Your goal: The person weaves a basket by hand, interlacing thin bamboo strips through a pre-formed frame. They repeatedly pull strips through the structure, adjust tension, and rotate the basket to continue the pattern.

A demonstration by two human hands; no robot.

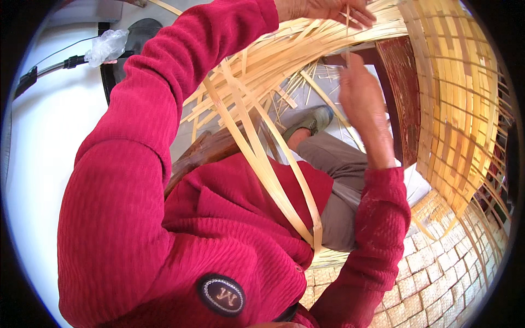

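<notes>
Strip location: the thin strip [348, 40] stands near upright in the view, upper right of centre, spanning the gap between the two hands; the loose pale strips [306, 46] lie beyond.
Right grip: on the right hand [362, 90], thumb and fingers appear clamped on the strip's lower end; blur softens the contact.
Left grip: on the left hand [325, 9], fingers lie extended by the strip's upper part; I cannot tell whether they pinch it.
Strip weight: very light, in my judgement; I expect almost no load on either hand.
Strip stiffness: springy lengthwise, easily bent; I infer this from the longer strips [287, 208] that bow over the lap.
Strip surface: probably smooth and dry; I would allow for slip under a loose pinch.
Strip fragility: likely to split along the grain if twisted or kinked sharply.
Hold points: I would pinch across the flat faces near each end, pads opposed, clear of the possibly sharp edges.
Clearance: the dark red board [402, 93] and woven basketwork [454, 98] stand right of the hands; I would keep the strip's free length off both.
</notes>
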